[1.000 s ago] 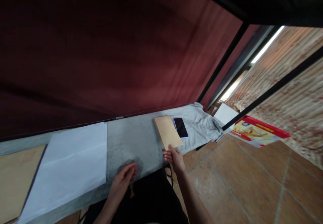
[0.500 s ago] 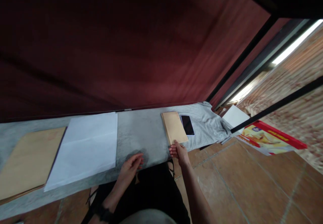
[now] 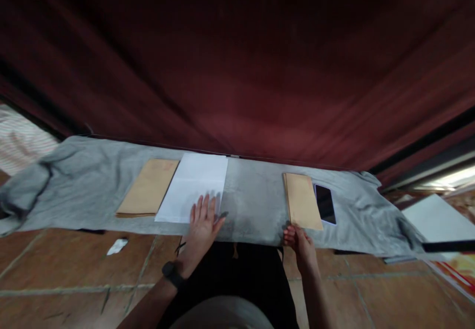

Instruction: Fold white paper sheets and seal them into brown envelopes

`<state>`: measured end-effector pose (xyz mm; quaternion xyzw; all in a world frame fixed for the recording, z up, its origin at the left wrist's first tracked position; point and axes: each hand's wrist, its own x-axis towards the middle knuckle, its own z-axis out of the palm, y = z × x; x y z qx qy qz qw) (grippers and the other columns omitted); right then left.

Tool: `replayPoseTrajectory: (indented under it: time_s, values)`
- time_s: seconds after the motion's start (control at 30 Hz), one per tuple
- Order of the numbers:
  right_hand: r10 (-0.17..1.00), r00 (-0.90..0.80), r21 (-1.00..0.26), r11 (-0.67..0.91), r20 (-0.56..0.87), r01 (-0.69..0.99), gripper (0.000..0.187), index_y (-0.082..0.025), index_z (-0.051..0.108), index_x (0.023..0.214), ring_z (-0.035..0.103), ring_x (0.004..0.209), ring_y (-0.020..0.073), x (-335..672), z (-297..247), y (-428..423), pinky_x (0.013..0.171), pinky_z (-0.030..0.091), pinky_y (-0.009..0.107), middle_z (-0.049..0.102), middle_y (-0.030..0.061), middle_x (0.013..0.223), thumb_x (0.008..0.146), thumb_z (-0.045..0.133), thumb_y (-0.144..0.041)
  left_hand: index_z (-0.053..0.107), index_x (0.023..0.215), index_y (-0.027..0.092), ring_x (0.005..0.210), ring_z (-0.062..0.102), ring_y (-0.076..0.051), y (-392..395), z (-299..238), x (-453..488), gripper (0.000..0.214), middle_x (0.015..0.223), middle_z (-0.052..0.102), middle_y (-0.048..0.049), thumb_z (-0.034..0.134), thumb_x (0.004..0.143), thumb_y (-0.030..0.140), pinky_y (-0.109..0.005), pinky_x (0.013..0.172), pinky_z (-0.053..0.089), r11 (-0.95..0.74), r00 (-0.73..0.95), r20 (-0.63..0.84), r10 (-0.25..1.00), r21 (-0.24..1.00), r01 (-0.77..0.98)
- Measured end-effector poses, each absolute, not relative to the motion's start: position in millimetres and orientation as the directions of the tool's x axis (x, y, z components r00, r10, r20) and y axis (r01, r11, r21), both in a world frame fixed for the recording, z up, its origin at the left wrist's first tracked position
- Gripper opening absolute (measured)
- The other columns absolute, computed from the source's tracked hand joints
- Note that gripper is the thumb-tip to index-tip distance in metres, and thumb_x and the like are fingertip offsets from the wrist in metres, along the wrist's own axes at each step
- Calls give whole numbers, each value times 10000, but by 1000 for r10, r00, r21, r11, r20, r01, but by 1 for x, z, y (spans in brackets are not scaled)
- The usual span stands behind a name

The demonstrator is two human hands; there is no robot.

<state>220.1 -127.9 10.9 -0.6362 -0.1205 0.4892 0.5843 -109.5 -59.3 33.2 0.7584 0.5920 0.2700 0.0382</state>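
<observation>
My left hand (image 3: 202,223) has its fingers spread over the near part of the white paper (image 3: 196,178), a dark watch on its wrist. It is open and holds nothing; I cannot tell whether the palm presses down. At the near edge of a small stack of brown envelopes (image 3: 303,201), my right hand (image 3: 301,244) is closed, with its fingers curled and the tips at the edge. How many envelopes it pinches is hidden. The stack lies flat beside a phone (image 3: 325,204) with a dark screen. Larger brown envelopes (image 3: 149,188) lie left of the white paper.
A grey cloth (image 3: 256,195) covers the long narrow table. A dark red curtain (image 3: 237,96) hangs behind it. On the tiled floor lie a scrap of white paper (image 3: 118,246) at left and a colourful box (image 3: 458,272) at right, near a dark bar (image 3: 449,246).
The view has turned left. My left hand has moved from the bare cloth onto the white paper and spread its fingers. My right hand stays at the small envelopes' near edge.
</observation>
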Motion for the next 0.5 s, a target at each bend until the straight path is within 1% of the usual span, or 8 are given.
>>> replayPoseTrajectory:
  time_s: [0.03,0.07,0.13,0.23,0.4,0.43,0.5]
  values:
    - [734,492,-871,-289,-468,-397,541,-147,724,799,665,549,168,216,11,-127,522,545,268,749,85,707,569,835,-623,449,1465,102,1477,269,-391,-58,29,-122,635,1562,373,-220,457,971,502,-608,1172,228,-250,130,355,926,315,916]
    - [746,489,-882,-290,-451,-371,550,-152,726,794,666,560,171,211,11,-125,539,550,276,751,86,718,555,833,-636,428,1478,99,1483,250,-401,-56,25,-133,662,1571,353,-225,450,969,522,-623,1168,215,-210,114,333,936,268,940]
    - [772,485,-907,-291,-411,-305,557,-162,731,783,660,573,172,201,11,-120,550,545,281,752,84,735,541,824,-655,444,1465,88,1461,299,-411,-55,19,-151,681,1548,382,-243,456,961,545,-622,1154,237,-165,102,281,954,210,964]
    - [810,472,-937,-291,-348,-191,517,-178,738,780,630,575,165,185,10,-112,517,503,262,748,75,744,583,794,-653,512,1412,84,1401,413,-399,-52,19,-165,645,1494,458,-252,514,940,524,-567,1133,304,-177,143,197,970,165,970]
    - [865,400,-951,-306,-301,-55,414,-203,742,822,602,601,173,169,7,-105,508,464,258,747,64,774,670,741,-589,569,1349,123,1304,540,-332,-46,34,-168,469,1423,554,-216,530,955,373,-451,1037,440,-252,250,42,967,40,967]
    - [873,391,-951,-306,-293,-31,409,-203,744,833,600,610,174,168,6,-105,514,463,259,747,65,783,684,728,-583,574,1340,124,1297,548,-320,-45,35,-169,439,1405,572,-211,524,956,331,-434,1024,453,-277,277,27,961,20,961]
    - [883,380,-954,-301,-275,8,409,-200,748,847,599,627,179,167,6,-105,526,465,264,747,71,802,701,709,-580,591,1318,129,1291,558,-298,-43,35,-172,398,1364,609,-197,513,937,216,-409,1013,465,-330,329,43,943,12,944]
